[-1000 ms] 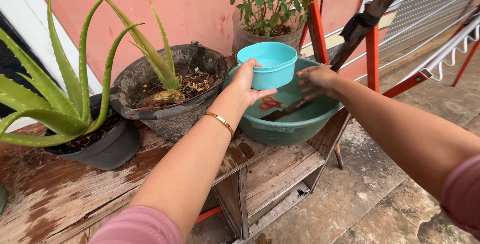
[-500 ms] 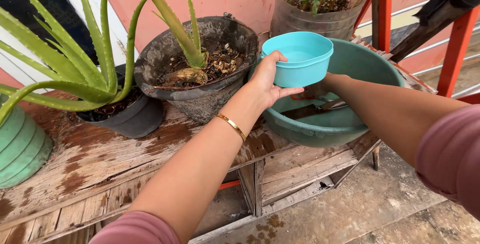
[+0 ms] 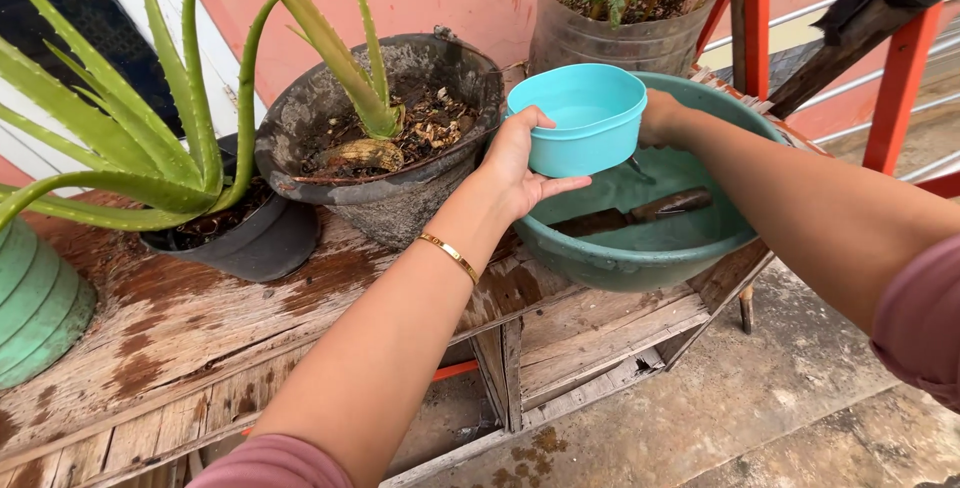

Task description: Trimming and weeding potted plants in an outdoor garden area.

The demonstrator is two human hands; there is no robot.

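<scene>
My left hand [image 3: 515,168] grips the left side of a small turquoise tub [image 3: 580,123] and holds it upright over a teal basin [image 3: 620,263]. My right hand [image 3: 660,113] is just behind the tub's right side, fingers curled and mostly hidden. A thin metal tip [image 3: 636,170] pokes out below the tub next to that hand; it looks like the blades of the scissors. A dark tool with a wooden handle [image 3: 645,211] lies inside the basin.
A grey pot with a small aloe [image 3: 390,188] stands left of the basin, and a black pot with a big aloe [image 3: 240,238] further left. A green ribbed pot [image 3: 30,318], a leafy plant in a clear pot [image 3: 620,38], red metal posts [image 3: 752,18], worn wooden bench [image 3: 200,338].
My right hand dipped into the basin behind the tub, then rose; the red-handled scissors no longer lie in the basin. The tub stayed in my left hand. The camera came closer and shifted left.
</scene>
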